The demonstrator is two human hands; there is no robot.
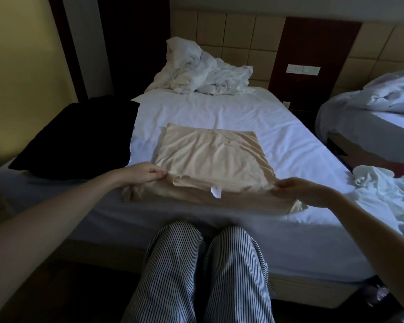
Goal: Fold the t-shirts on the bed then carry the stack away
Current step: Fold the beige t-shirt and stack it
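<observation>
A beige t-shirt lies partly folded on the white bed, its near edge lifted a little with a white label showing. My left hand pinches the shirt's near left corner. My right hand pinches the near right corner. A black t-shirt lies on the bed's left side. A crumpled white garment lies at the bed's right corner.
A heap of white bedding is piled at the head of the bed against the tiled headboard. A second bed with rumpled covers stands to the right across a narrow gap. My legs in striped trousers stand at the bed's foot.
</observation>
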